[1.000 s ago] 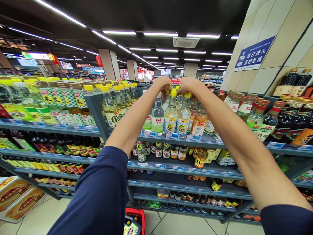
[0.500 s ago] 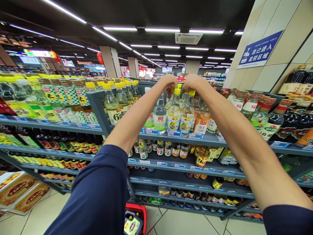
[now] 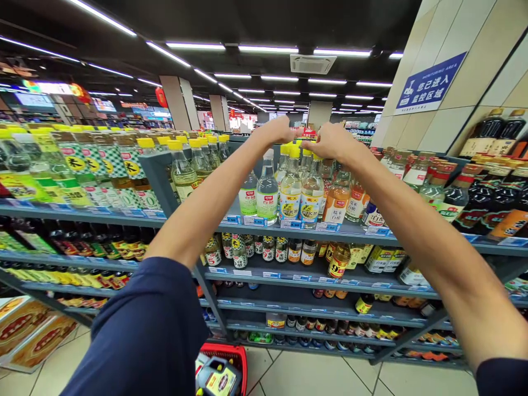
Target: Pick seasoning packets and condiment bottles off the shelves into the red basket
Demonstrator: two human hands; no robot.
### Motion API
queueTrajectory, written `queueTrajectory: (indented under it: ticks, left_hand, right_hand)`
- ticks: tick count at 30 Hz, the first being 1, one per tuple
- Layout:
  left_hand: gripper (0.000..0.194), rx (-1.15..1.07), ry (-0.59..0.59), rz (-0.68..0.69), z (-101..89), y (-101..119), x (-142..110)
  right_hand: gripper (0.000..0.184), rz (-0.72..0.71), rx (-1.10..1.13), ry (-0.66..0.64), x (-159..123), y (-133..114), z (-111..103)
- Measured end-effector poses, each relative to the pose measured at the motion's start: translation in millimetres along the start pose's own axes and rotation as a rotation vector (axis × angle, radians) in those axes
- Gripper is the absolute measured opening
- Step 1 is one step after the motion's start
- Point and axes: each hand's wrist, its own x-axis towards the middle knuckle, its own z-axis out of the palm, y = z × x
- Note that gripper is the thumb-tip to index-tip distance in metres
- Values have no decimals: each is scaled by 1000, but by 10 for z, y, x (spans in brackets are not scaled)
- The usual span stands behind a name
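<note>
My left hand (image 3: 280, 130) is above the yellow-capped bottles on the top shelf. Its fingers stretch to the right, and nothing shows in them. Across from it, my right hand (image 3: 331, 139) hangs over the yellow cap of a clear bottle (image 3: 312, 192) with a blue-and-yellow label. A finger or thumb points left over the caps; the other fingers are partly hidden. A matching clear bottle (image 3: 291, 190) stands upright at its left. Beside these are a white-capped bottle (image 3: 268, 192) with a green label and an orange-labelled bottle (image 3: 337, 201).
More bottles fill the shelves on both sides, including green-checked ones (image 3: 105, 159) at left and dark ones (image 3: 478, 201) at right. A red basket (image 3: 243, 360) holding a dark jug (image 3: 218, 378) stands on the floor. A tiled pillar (image 3: 482, 71) rises at right.
My left hand has lifted from among the caps, its fingers now stretched rightward. My right hand has moved slightly, its finger or thumb now pointing left. The view has shifted slightly.
</note>
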Motion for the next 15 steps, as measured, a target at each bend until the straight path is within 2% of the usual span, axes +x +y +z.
queueTrajectory:
  ticks: [3, 5, 7, 12, 15]
  left_hand:
    - [68, 32, 60, 105, 38, 71, -250]
    - [66, 84, 23, 144, 98, 144, -404]
    - [61, 128, -22, 118, 152, 219, -506]
    - [49, 32, -127, 42, 163, 324, -553]
    - [49, -20, -103, 39, 159, 326, -554]
  right_hand:
    - [53, -32, 21, -93, -178, 99, 23]
    - [47, -1, 53, -197, -267, 107, 39]
    - [43, 40, 106, -266, -335, 86, 40]
    - [45, 35, 164, -283, -405, 63, 11]
    - [46, 32, 153, -293, -358, 122, 36]
